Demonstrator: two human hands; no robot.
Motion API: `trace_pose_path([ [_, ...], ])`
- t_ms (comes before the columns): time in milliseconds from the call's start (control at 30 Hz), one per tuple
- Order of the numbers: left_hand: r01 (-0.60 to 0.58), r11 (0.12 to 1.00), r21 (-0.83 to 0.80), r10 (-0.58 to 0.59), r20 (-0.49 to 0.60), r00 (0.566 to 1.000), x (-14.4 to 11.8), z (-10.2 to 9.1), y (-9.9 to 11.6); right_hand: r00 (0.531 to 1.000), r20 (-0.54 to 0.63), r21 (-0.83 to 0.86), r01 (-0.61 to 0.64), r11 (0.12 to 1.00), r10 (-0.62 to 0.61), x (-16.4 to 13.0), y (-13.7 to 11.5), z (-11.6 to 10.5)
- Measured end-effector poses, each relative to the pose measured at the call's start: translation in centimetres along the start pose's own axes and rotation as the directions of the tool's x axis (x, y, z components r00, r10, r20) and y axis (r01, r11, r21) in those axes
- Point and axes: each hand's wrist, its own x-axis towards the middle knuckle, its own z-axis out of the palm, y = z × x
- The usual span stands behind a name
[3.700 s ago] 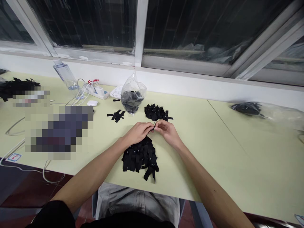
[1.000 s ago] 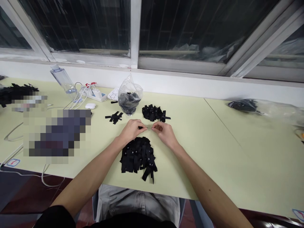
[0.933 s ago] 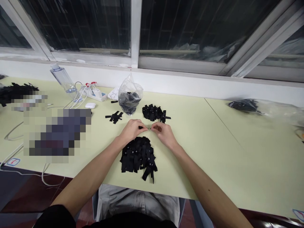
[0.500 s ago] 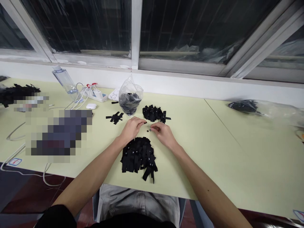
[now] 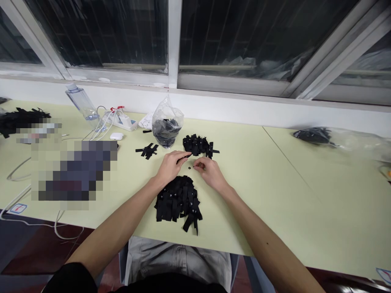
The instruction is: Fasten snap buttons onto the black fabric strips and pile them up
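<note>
Your left hand (image 5: 172, 165) was clamped on a black strip (image 5: 187, 156), near the far pile (image 5: 197, 145) of strips. Your right hand (image 5: 209, 167) pinched a tiny dark bit (image 5: 193, 166), just beside a small black ring (image 5: 189, 168) that lay on the desk (image 5: 275, 195) between that pile and the nearer pile (image 5: 175, 201).

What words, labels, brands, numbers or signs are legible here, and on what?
None can be read with certainty.
White marks on the near pile of black strips: perhaps "M", too small to confirm.
Left table-edge sticker: red mark, blue border, no legible text.
Right table-edge sticker: cut off by the frame, unreadable.
Pixelated patch: anything there is obscured.
</note>
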Motion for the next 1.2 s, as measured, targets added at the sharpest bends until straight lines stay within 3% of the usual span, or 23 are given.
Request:
trace_pose_path([
  [200, 0.088, 0.979, -0.185, -0.082, 0.040, 0.996, -0.1, 0.4, 0.4, 0.996, -0.053, 0.176, -0.065, 0.982, 0.076, 0.0, -0.5, -0.3],
  [333, 0.136, 0.955, -0.264, -0.122, 0.068, 0.990, -0.2, 0.7, 0.6, 0.986, -0.104, 0.376, -0.083, 0.923, 0.132, 0.1, -0.9, -0.4],
  [533, 0.154, 0.929, -0.336, -0.131, 0.091, 0.987, -0.3, 1.2, 0.9, 0.982, -0.119, 0.514, -0.063, 0.855, 0.144, 0.3, -0.9, -0.3],
  [1200, 0.154, 0.914, -0.375, -0.128, 0.095, 0.987, -0.4, 1.4, 1.0, 0.963, -0.151, 0.617, -0.085, 0.783, 0.223, 0.1, -1.4, 0.5],
])
